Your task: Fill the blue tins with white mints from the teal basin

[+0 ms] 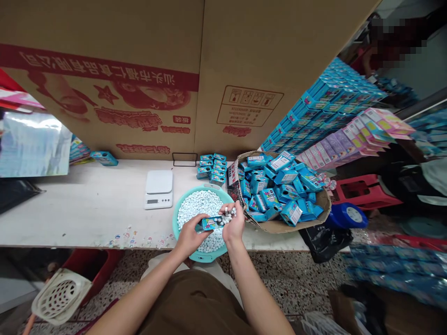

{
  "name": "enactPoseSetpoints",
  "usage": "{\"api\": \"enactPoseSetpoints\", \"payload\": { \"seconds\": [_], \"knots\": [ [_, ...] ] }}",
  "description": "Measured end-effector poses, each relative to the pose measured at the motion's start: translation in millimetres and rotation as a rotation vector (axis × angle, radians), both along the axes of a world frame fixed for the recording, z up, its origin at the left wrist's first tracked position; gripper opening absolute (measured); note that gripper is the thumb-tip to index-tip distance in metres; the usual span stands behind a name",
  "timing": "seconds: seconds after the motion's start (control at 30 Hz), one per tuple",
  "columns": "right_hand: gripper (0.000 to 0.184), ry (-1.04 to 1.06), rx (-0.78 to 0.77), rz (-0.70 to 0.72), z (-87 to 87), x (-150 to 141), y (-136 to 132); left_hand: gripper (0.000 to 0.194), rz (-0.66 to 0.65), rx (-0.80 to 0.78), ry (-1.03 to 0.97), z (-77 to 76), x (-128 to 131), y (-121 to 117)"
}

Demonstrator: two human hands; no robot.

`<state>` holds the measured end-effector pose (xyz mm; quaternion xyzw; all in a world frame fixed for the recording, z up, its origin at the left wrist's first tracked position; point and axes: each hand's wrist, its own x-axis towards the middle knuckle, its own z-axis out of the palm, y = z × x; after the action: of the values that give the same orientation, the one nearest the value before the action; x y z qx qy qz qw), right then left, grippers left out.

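candies (228,215) sit in my cupped right hand (235,228), just beside the blue candy box (211,223) my left hand (188,236) grips over the turquoise basin (206,257)

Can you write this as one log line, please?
left hand: holds blue candy box; right hand: cups white candies; below: turquoise basin of white candies; digital scale: left of basin

- Large brown cardboard box (146,30): cut off by the top edge.
- White square plastic scale (159,182): reading too small to tell.
- Small blue rectangular carton (211,224): partly hidden by left hand (190,236).
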<state>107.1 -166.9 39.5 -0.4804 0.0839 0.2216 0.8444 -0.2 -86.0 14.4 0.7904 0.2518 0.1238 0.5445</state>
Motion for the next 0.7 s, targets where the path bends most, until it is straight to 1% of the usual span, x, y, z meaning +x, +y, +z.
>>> {"api": "enactPoseSetpoints", "payload": {
  "seconds": [0.13, 0.23, 0.43, 0.6, 0.7],
  "knots": [
    [0.04, 0.005, -0.002, 0.003, 2.2, -0.9, 1.8, 0.035, 0.018, -0.062, -0.005, -3.7, -0.1, -2.6],
    [0.038, 0.007, -0.018, -0.012, 3.0, -1.4, 2.7, 0.035, 0.02, -0.099, -0.012, -5.8, -0.1, -2.2],
    [0.035, -0.012, -0.078, 0.006, 1.4, -1.4, 3.5, 0.034, -0.034, -0.048, 0.007, -4.1, 0.4, 5.3],
    [0.031, -0.106, -0.089, 0.005, 4.4, -3.5, 6.1, 0.034, -0.005, -0.088, -0.019, -4.7, 1.6, 6.4],
    [0.029, -0.14, -0.079, 0.006, 5.7, -3.3, 7.6, 0.034, 0.004, -0.068, -0.024, -4.8, 3.0, 6.1]
  ]
}}
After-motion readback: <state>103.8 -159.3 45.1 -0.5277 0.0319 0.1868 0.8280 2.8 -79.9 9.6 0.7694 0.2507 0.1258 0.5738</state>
